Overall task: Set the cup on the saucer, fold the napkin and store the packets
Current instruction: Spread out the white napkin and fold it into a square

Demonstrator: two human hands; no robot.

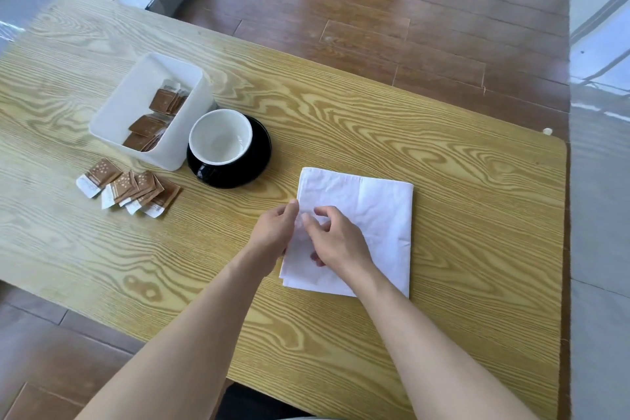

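Head view: the white napkin [371,215], lying folded on the table [477,249] right of the cup [220,136], is pinched at its left edge by the left hand [276,232] and right hand [334,239].

Bin [112,119] and cup [221,136] crowd the loose packets [129,188] (near table [306,334] bare).

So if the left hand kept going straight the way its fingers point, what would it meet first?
The left hand points up and slightly right along the napkin edge it touches. Past that comes bare table; the saucer lies just left of that line, though depth is hard to judge.
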